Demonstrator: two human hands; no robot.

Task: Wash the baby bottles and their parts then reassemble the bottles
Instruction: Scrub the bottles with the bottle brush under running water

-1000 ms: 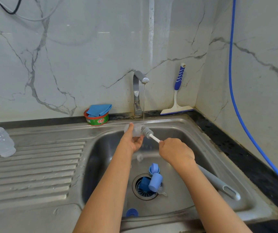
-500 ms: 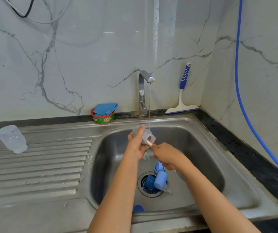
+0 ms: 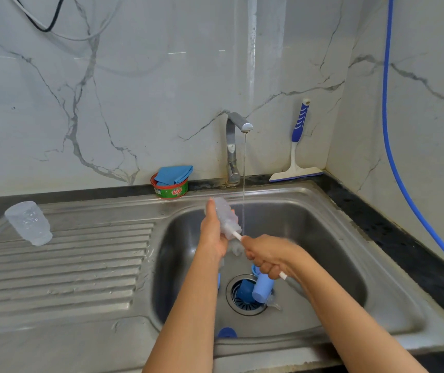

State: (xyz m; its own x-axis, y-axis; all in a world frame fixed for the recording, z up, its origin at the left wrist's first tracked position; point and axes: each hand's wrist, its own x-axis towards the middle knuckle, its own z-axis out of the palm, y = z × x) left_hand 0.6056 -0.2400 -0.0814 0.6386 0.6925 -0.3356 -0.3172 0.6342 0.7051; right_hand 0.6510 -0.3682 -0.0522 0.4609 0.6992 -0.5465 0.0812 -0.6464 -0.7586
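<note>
Two bare forearms show, uncovered as far as the view reaches; the left hand (image 3: 213, 238) and right hand (image 3: 268, 255) are bare too.

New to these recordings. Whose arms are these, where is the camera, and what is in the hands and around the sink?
No machine here: a person works bare-handed, filmed by one camera worn on the head, looking down. The left hand holds a clear baby bottle; the right hand grips a white brush handle whose head is inside the bottle. The tap runs a thin stream into the sink. Over the drain lie blue bottle parts. A second clear bottle rests on the draining board; a soap tub and squeegee stand by the wall.
</note>
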